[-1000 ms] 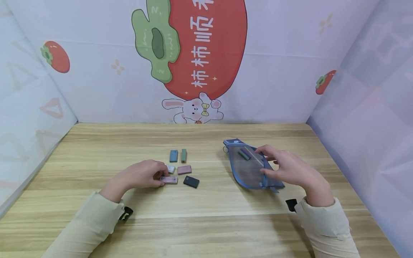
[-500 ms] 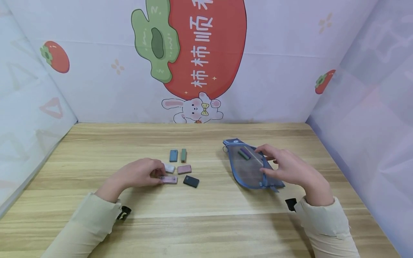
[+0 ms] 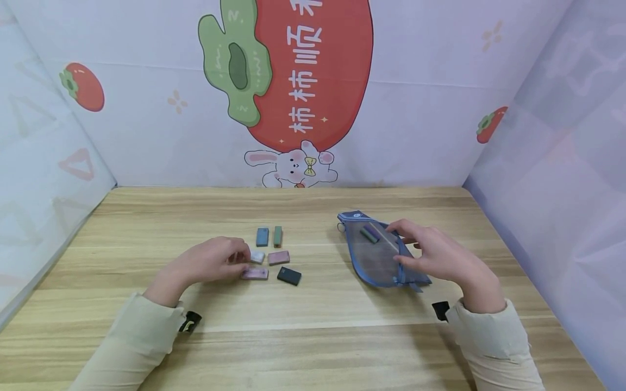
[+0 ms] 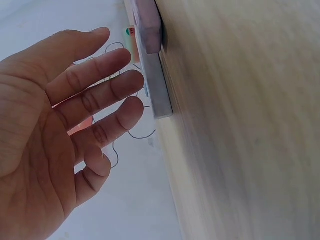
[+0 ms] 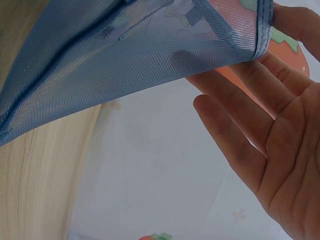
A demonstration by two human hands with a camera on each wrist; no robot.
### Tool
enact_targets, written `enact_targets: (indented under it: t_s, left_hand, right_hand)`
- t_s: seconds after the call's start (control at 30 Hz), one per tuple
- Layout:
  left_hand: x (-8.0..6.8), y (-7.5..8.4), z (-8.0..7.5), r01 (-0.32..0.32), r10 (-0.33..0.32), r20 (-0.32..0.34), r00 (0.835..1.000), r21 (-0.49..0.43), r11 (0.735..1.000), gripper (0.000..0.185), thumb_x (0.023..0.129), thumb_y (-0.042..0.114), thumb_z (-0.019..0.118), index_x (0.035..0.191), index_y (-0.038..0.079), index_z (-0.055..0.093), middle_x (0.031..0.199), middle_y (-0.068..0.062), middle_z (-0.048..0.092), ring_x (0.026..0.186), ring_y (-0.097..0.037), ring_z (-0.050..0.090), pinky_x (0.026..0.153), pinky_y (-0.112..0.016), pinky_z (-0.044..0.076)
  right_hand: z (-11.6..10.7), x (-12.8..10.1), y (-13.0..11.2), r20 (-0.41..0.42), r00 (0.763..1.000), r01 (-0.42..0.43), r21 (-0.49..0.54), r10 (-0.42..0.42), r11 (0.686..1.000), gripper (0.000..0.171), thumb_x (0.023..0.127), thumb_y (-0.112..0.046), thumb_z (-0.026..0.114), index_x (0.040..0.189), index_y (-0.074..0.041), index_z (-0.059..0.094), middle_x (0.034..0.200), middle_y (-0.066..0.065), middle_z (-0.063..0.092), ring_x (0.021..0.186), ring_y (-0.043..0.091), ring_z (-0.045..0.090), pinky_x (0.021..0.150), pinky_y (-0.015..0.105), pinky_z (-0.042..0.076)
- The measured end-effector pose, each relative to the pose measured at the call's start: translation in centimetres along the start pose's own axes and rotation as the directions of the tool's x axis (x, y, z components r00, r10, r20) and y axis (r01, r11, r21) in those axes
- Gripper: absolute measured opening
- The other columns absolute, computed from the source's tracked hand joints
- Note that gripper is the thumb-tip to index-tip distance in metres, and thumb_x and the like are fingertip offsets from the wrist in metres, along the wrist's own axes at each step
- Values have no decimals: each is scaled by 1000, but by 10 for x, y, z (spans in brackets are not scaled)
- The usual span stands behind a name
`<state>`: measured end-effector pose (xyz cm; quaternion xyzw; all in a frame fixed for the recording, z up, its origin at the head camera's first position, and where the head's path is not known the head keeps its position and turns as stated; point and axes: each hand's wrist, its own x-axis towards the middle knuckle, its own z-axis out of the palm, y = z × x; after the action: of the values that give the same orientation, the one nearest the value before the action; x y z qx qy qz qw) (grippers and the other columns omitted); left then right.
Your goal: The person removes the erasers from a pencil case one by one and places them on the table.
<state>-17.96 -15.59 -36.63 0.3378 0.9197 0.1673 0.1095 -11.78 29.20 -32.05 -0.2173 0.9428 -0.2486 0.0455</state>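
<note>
My left hand (image 3: 207, 263), fingers loosely bent, hovers at the left end of a light purple block (image 3: 255, 273) and a white block (image 3: 256, 257). In the left wrist view nothing lies between its fingers, and there is a gap between them and the blocks. My right hand (image 3: 435, 250) holds the mouth of a blue mesh pouch (image 3: 374, 266), index finger and thumb at its raised rim. Through the mesh in the right wrist view one fingertip shows. Inside the pouch lie a green block (image 3: 369, 235) and a purple one beside it.
Behind the white block lie a blue block (image 3: 262, 237) and a green block (image 3: 277, 236). A pink block (image 3: 279, 258) and a black block (image 3: 289, 276) are further right. Printed cloth walls (image 3: 415, 136) enclose the wooden table (image 3: 313, 347) at back and sides.
My left thumb and fingertips have come off the light purple block and risen slightly. More of the white block shows. The right hand and pouch keep their place.
</note>
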Motion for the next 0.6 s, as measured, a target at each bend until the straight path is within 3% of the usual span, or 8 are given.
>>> enact_targets:
  t_s: [0.37,0.6]
  left_hand:
    - [6,7,1,-27,27,-14,1000,10,1000,11,90,12,67,100,13,72,90,7,66,78,-6,54,72,-27,50]
    - [13,16,3,-49,50,-24,998,23,999,9,91,14,67,99,15,71,88,8,64,76,-6,53,70,-25,49]
  right_hand:
    - [0,0,0,1,1000,-6,2,6,1000,47,89,-13,72,132,-10,53,127,16,65,111,39,67,90,58,53]
    - [0,0,0,-1,1000,0,7,0,1000,48,88,-12,72,132,-10,53,127,15,66,112,38,67,91,58,52]
